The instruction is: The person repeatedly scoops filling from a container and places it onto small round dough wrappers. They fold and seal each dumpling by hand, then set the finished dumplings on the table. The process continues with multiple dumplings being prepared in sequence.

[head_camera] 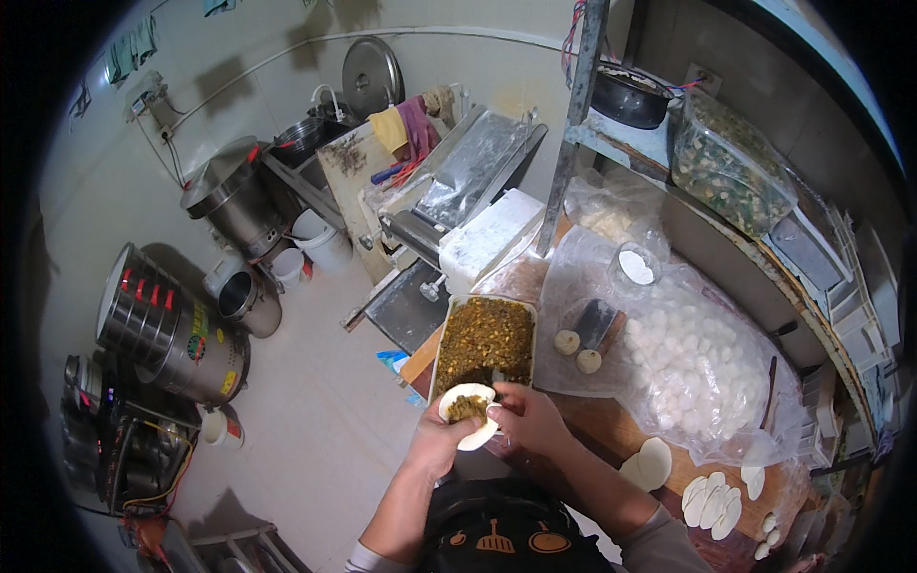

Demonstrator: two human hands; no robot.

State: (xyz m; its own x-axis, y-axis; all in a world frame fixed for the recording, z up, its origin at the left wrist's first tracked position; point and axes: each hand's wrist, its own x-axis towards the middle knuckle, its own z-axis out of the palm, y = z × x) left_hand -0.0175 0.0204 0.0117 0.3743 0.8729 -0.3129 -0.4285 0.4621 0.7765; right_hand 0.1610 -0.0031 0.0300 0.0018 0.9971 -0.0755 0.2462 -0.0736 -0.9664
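My left hand holds a round dough wrapper with a mound of chopped greenish-brown filling on it. The fingers of my right hand pinch the wrapper's right edge. Just beyond both hands lies a rectangular tub of the same filling, dug out at its near end. Something that looks like a small metal tool stands in the filling by my right fingers, mostly hidden. Flat dough wrappers lie on the wooden table at the lower right. Two small round pleated buns sit beside a dough scraper.
A plastic bag of many white dough pieces covers much of the table's right side, with a glass of white powder behind it. A floury dough-rolling machine stands beyond the tub. A shelf runs overhead at right. Steel pots stand at left.
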